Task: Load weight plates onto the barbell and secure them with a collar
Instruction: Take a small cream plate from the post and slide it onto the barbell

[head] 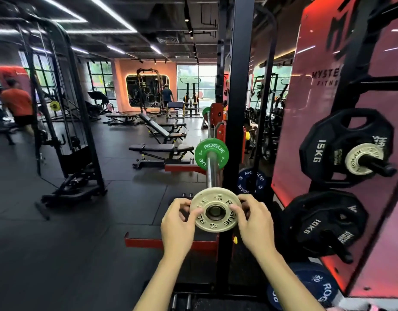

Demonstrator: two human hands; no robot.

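A small cream ROGUE plate sits at the near end of the barbell sleeve, which runs away from me in the rack. My left hand grips its left rim and my right hand grips its right rim, thumbs on the face. Further along the sleeve sits a green ROGUE plate. No collar shows.
The black rack upright stands just right of the bar. On storage pegs at right hang a 15 kg plate with a small cream plate, a 10 kg plate, and blue 20 kg plates. Benches stand left of the bar.
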